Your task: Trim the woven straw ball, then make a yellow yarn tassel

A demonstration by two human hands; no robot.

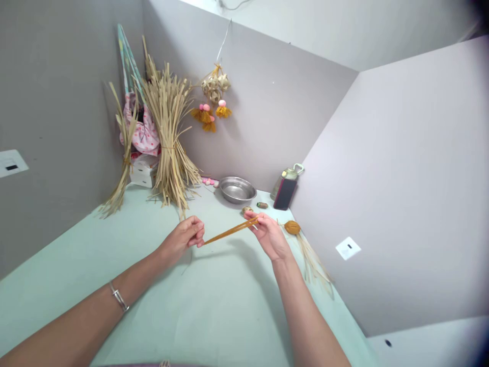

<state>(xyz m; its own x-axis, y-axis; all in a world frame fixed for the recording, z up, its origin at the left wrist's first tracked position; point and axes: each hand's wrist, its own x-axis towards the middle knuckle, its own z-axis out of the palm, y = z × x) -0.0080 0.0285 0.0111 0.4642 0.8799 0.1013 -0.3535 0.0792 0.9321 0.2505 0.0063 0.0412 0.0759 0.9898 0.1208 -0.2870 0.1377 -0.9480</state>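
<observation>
A mustard-yellow length of yarn point(230, 232) is stretched in several strands between my hands, above the pale green tabletop. My left hand point(185, 235), fingers closed, pinches its lower end. At the upper end, the strands run round the fingers of my right hand point(268, 237), which holds them by thumb and fingertips. A thin pale thread hangs below my left hand. Just behind my right fingertips lies a small woven straw ball point(247, 209), partly covered. To the right of that hand rests a mustard yarn ball point(292, 227).
Behind stand a metal bowl point(237, 190), a small green-ended spool-like item point(262, 205) and a phone point(285, 193) leaning on a jar. Straw bundles point(168, 137) fill the left corner. Woven balls with tassels point(214, 87) hang on the wall. Loose straw strips point(311, 260) lie right.
</observation>
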